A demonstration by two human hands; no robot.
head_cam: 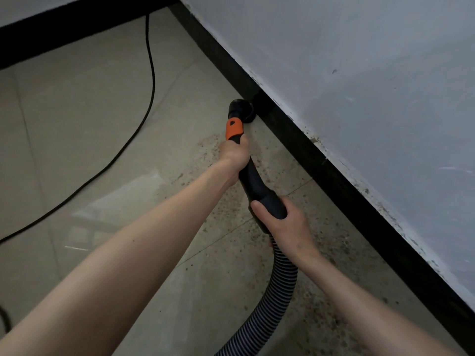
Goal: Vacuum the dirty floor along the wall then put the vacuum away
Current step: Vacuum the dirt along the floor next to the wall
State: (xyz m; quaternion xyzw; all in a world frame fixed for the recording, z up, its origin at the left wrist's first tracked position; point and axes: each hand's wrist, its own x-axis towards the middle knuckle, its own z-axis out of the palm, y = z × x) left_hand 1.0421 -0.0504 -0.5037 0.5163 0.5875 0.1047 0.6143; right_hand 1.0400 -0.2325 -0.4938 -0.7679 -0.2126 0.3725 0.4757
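My left hand (235, 154) is wrapped around the vacuum wand (253, 179) just below its orange collar (234, 128), my right hand (282, 223) clamped on the lower grip where the ribbed hose (279, 286) begins. The round black nozzle (240, 111) sits on the floor (102, 124) against the black baseboard (321, 165). Dirt specks (321, 253) lie thick along the wall behind the nozzle, nearer me; moving on too quickly would leave them. The power cord (151, 80) loops across the tiles to my left and could snag or trip me when I step back.
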